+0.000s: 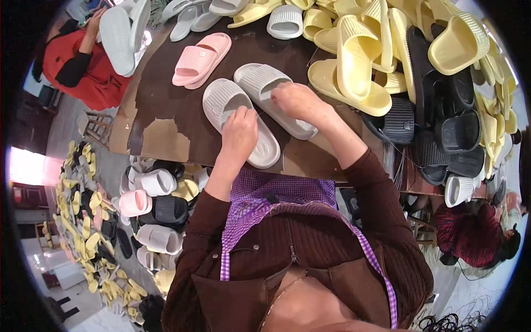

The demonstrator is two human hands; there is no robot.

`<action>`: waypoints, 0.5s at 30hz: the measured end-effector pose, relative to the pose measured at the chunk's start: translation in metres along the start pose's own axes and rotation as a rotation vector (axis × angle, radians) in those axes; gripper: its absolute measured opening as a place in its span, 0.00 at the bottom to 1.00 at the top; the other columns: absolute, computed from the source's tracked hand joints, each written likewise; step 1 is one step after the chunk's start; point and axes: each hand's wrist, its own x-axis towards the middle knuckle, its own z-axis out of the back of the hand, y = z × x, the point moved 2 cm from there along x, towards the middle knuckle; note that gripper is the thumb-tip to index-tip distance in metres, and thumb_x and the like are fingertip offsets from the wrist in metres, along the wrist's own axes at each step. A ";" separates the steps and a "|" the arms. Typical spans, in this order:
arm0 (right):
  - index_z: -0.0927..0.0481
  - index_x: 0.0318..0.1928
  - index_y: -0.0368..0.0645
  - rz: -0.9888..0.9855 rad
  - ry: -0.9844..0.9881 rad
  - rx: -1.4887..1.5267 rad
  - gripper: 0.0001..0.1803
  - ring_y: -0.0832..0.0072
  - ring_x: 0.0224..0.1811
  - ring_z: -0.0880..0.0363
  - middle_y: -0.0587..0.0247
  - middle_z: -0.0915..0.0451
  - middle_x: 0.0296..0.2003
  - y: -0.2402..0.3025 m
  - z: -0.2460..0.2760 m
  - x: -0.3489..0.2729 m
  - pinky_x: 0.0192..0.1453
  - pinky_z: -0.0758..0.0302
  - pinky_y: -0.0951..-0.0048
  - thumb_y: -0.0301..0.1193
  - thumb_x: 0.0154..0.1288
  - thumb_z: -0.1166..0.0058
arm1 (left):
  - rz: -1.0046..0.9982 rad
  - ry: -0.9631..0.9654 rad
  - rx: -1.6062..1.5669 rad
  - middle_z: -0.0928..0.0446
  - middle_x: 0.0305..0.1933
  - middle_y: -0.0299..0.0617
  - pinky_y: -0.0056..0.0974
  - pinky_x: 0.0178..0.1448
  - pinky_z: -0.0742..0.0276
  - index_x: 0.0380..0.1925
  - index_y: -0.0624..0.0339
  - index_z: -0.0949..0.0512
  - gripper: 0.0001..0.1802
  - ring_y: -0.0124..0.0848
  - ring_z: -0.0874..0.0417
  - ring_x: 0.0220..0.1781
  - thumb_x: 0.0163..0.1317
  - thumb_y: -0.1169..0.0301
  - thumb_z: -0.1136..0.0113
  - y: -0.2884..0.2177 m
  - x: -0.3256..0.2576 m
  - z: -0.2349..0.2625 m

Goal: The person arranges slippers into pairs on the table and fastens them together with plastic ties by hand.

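Two light grey slippers lie side by side in front of me on a brown board-topped table (260, 47), toes pointing away. My left hand (240, 131) is closed at the foot opening of the left grey slipper (266, 148), just behind its ribbed strap. At the strap edge of the right grey slipper (251, 74), my right hand (298, 101) is closed too, fingers bent together. The fingertips of both hands are partly hidden. Beyond them, to the left, a pair of pink slippers (202, 60) rests with one partly on the other.
Yellow slippers (359, 61) pile up at the far right, with black slippers (458, 133) beside them. Grey slippers (285, 22) line the far edge. Many mixed slippers (91, 216) cover the floor at left. One person (88, 72) works at far left, another (470, 229) at right.
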 end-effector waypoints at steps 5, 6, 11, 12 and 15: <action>0.22 0.28 0.35 0.024 0.030 0.127 0.11 0.53 0.37 0.22 0.44 0.21 0.30 0.014 -0.002 0.010 0.44 0.26 0.57 0.30 0.57 0.53 | 0.004 -0.057 0.037 0.29 0.33 0.45 0.44 0.44 0.27 0.29 0.62 0.26 0.04 0.44 0.25 0.39 0.52 0.76 0.43 0.016 0.001 -0.003; 0.22 0.28 0.35 0.024 0.034 0.120 0.11 0.53 0.37 0.22 0.44 0.21 0.30 0.012 -0.002 0.011 0.44 0.26 0.57 0.30 0.57 0.53 | 0.007 -0.071 0.038 0.29 0.33 0.44 0.43 0.44 0.27 0.28 0.61 0.27 0.05 0.42 0.26 0.39 0.51 0.76 0.42 0.019 0.001 -0.004; 0.22 0.29 0.35 -0.016 0.104 0.144 0.11 0.52 0.37 0.22 0.45 0.21 0.30 0.002 -0.007 0.008 0.43 0.26 0.57 0.31 0.58 0.53 | -0.014 -0.108 0.026 0.30 0.33 0.45 0.44 0.43 0.27 0.28 0.61 0.27 0.05 0.43 0.26 0.38 0.50 0.76 0.42 0.019 0.000 -0.004; 0.22 0.29 0.36 -0.049 0.107 0.103 0.11 0.52 0.37 0.22 0.45 0.21 0.30 0.001 -0.008 0.007 0.43 0.26 0.56 0.31 0.58 0.53 | -0.016 -0.100 0.027 0.30 0.33 0.45 0.45 0.43 0.27 0.28 0.62 0.27 0.05 0.44 0.26 0.38 0.50 0.76 0.42 0.020 -0.001 -0.005; 0.22 0.29 0.36 -0.053 0.119 0.095 0.11 0.51 0.36 0.22 0.46 0.21 0.29 0.003 -0.004 0.006 0.41 0.26 0.56 0.32 0.58 0.52 | -0.033 -0.093 0.034 0.30 0.34 0.46 0.47 0.42 0.28 0.29 0.62 0.27 0.05 0.45 0.26 0.38 0.51 0.76 0.43 0.022 0.001 -0.005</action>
